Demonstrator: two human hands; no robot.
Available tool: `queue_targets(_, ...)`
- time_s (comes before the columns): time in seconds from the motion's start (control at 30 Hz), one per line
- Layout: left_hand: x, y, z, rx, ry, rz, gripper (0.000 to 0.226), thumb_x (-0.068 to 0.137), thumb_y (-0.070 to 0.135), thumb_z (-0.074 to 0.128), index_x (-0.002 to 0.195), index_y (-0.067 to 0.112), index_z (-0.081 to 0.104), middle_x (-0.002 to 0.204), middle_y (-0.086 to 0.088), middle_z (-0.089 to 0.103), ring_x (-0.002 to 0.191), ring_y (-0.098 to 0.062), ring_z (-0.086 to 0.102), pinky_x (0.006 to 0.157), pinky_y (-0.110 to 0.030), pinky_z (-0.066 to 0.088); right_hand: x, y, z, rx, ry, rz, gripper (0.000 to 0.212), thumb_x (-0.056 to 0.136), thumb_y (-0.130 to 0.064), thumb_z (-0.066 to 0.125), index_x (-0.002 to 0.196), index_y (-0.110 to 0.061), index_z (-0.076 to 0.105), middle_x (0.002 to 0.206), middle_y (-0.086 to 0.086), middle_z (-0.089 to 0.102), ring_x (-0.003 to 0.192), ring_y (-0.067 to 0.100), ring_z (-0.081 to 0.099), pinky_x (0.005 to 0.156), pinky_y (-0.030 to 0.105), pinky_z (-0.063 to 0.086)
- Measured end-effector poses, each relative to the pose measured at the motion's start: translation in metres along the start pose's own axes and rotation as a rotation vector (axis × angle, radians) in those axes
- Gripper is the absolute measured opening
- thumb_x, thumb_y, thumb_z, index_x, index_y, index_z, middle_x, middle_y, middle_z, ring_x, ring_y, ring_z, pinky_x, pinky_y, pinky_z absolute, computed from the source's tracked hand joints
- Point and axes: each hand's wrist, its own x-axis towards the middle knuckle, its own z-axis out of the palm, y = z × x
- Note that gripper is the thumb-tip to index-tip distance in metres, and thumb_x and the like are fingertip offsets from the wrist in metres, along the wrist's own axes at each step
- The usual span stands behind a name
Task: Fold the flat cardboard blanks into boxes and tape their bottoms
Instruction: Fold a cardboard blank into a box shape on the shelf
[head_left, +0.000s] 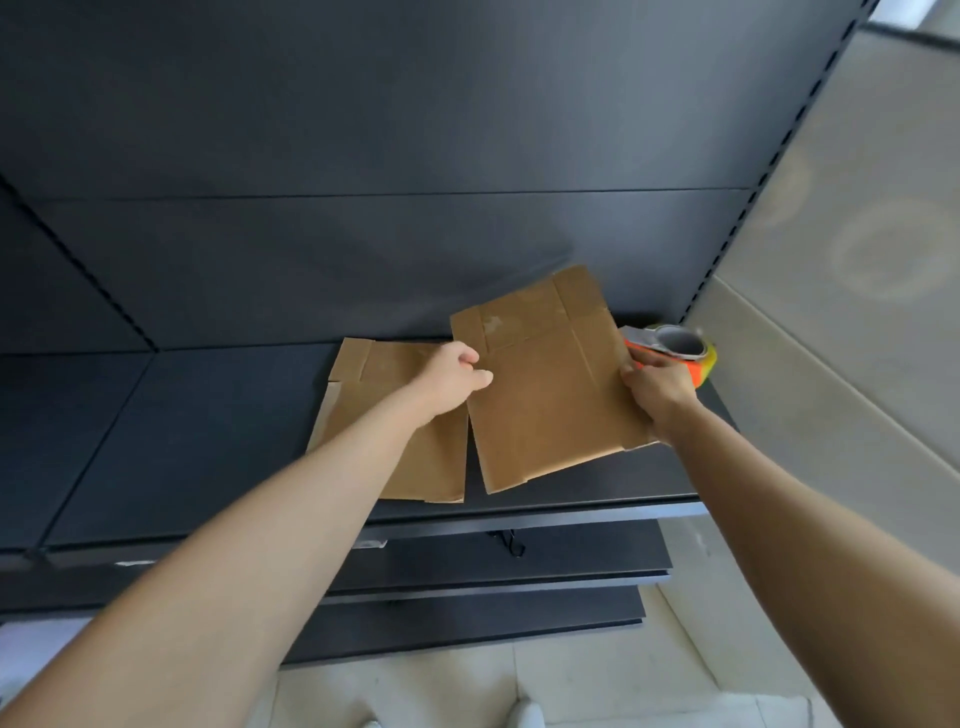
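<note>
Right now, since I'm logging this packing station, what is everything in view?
held blank: one, brown, flat, lifted over the shelf's right part
lying cardboard: at least one, brown, flat on the shelf, left of the held blank
tape dispenser: one, orange and yellow with a grey roll, on the shelf beyond the right grip
shelf: one, dark grey, top level
lower shelves: two seen, dark, beneath it
back panel: one, dark grey, behind the shelf
floor: pale, bottom
left grip: bare hand, pinches the held blank's left edge
right grip: bare hand, holds its right edge
</note>
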Motion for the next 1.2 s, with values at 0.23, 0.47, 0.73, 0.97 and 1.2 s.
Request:
queue_targets(0.23, -0.001, 0.028, 0.033, 0.054, -0.080, 0.003, 0.050, 0.089, 0.024, 0.065, 0.133, 0.011, 0.046, 0.132, -0.007, 0.050, 0.117, -0.021, 0.051, 0.102, -0.034, 0.042, 0.012, 0.004, -0.023, -0.015, -0.033, 0.018, 0.039, 0.095, -0.010, 0.049, 0.134, -0.016, 0.055, 0.134, 0.007, 0.055, 0.119, 0.025, 0.051, 0.097, 0.030, 0.040)
queue_targets(0.47, -0.002, 0.009, 0.033, 0.129, -0.076, -0.097, 0.052, 0.089, 0.020, 0.064, 0.136, 0.009, 0.043, 0.140, -0.010, 0.043, 0.125, -0.025, 0.046, 0.102, -0.033, 0.038, 0.002, 0.020, -0.011, -0.064, -0.096, 0.073, 0.037, 0.096, -0.014, 0.048, 0.132, -0.019, 0.058, 0.127, 0.009, 0.059, 0.114, 0.030, 0.053, 0.097, 0.038, 0.041)
queue_targets(0.73, 0.009, 0.041, 0.015, -0.026, 0.095, 0.027, 0.074, 0.088, 0.028, 0.065, 0.147, 0.013, 0.022, 0.152, -0.008, 0.021, 0.135, -0.023, 0.032, 0.104, -0.033, 0.032, 0.004, -0.019, -0.025, -0.153, -0.069, -0.132, 0.024, 0.091, -0.015, 0.059, 0.112, -0.021, 0.068, 0.110, 0.002, 0.065, 0.098, 0.020, 0.060, 0.091, 0.033, 0.050)
queue_targets(0.97, 0.021, 0.070, 0.000, -0.144, 0.170, 0.061, 0.101, 0.083, 0.040, 0.069, 0.152, 0.027, -0.003, 0.160, -0.003, -0.001, 0.144, -0.028, 0.018, 0.113, -0.050, 0.028, 0.003, -0.062, -0.023, -0.465, -0.113, -0.350, 0.039, 0.085, 0.006, 0.049, 0.107, -0.017, 0.072, 0.096, 0.000, 0.068, 0.089, 0.012, 0.057, 0.064, 0.014, 0.041)
queue_targets(1.2, 0.017, 0.077, -0.004, -0.237, 0.296, 0.008, 0.082, 0.083, 0.040, 0.069, 0.145, 0.017, 0.021, 0.146, -0.005, 0.026, 0.127, -0.025, 0.040, 0.093, -0.035, 0.040, 0.008, -0.072, -0.028, -0.509, -0.238, -0.373, 0.032, 0.084, 0.009, 0.058, 0.103, -0.013, 0.071, 0.092, 0.002, 0.068, 0.084, 0.011, 0.060, 0.067, 0.014, 0.042)
